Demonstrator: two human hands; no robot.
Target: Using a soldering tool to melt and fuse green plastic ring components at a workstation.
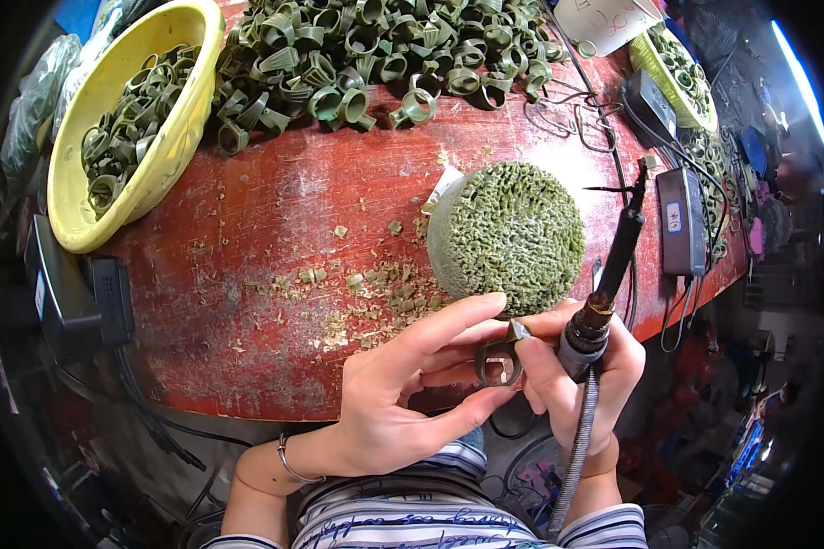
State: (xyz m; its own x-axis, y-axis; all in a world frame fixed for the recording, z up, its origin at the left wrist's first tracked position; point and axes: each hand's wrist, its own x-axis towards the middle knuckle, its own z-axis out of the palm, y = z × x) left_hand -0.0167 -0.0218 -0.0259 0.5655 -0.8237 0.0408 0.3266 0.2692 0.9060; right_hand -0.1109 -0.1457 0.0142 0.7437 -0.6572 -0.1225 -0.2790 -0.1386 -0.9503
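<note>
Just in front of the table's near edge, my left hand (412, 380) holds a dark green ring (483, 366) between thumb and fingers. My right hand (568, 375) is closed around a black pen-like hot tool (624, 242) with a metal-sheathed cable. Its thin dark tip points up and away from me. The right fingertips meet the ring's top, where a small grey pointed piece (519, 329) shows; I cannot tell whether it belongs to the ring. Beyond my hands stands a round block (513, 233) with a rough, crinkled green top.
Many green rings (366, 55) are heaped at the back of the red table (247, 220). A yellow basin (197, 119) of rings stands left, a yellow-green basket (655, 69) back right. Black boxes with cables (682, 220) line the right side. Small green chips (375, 293) lie scattered mid-table.
</note>
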